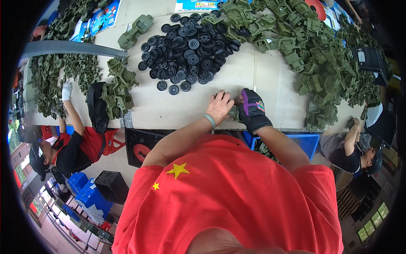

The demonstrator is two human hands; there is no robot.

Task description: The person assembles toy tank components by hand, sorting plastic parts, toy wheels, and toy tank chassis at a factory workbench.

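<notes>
Near the table's front edge, my two hands meet around a green plastic toy vehicle part (pixel 233 113), mostly hidden under them. My left hand (pixel 219 107), bare with a pale bangle at the wrist, has its fingers bent over the part's left side. On the other side, my right hand (pixel 253 111) wears a black and purple glove and is closed against the same part. Its fingertips are hidden. Beyond my hands lies a heap of black toy wheels (pixel 190 53), with a few loose ones at its near edge.
Green toy vehicle bodies pile up at the right (pixel 311 63) and left (pixel 120 86). A grey curved bar (pixel 76 48) reaches in from the left. Blue crates (pixel 306 144) stand below the table edge. Co-workers sit at left (pixel 76 144) and right (pixel 349 148).
</notes>
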